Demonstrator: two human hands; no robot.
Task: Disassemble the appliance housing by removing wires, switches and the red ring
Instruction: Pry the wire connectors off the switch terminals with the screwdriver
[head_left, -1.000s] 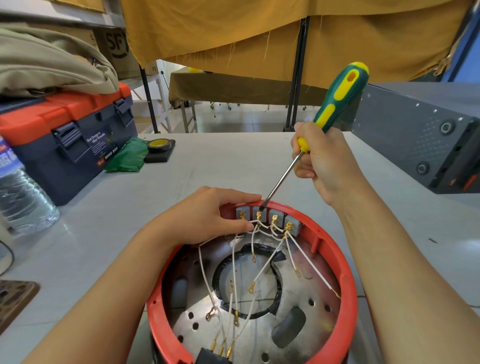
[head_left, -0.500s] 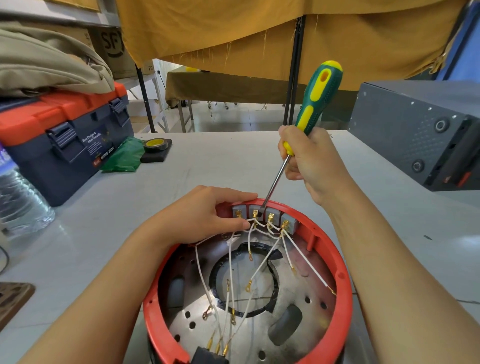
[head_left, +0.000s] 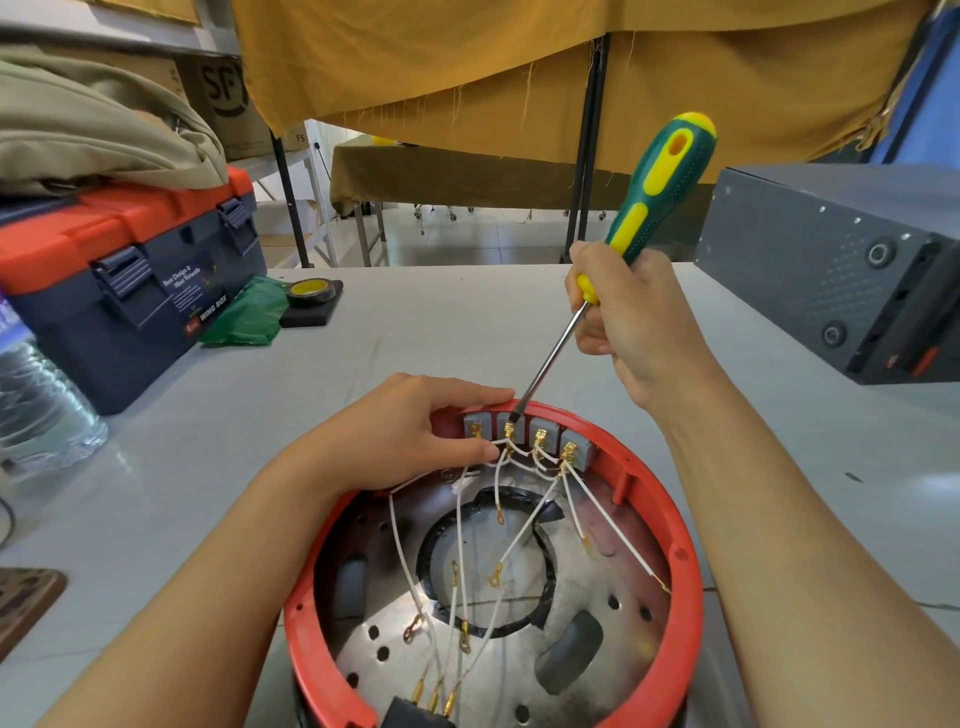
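Prying at the switch row inside the red ring (head_left: 685, 571)

Left hand (head_left: 400, 436) grips the ring's rim at 11 o'clock, thumb on white wires (head_left: 519, 540); at 12 o'clock, screwdriver (head_left: 639, 218) tip meets the switches (head_left: 540, 436), right hand (head_left: 628, 322) fisted round its handle.

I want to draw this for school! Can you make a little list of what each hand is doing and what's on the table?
left hand: grips the far rim of the red ring, fingers by the grey switches
right hand: holds the green and yellow screwdriver
screwdriver tip: at the second switch from the left
white wires: run from the switches, several ends loose
table: toolbox, yellow tape roll, water bottle, grey metal box
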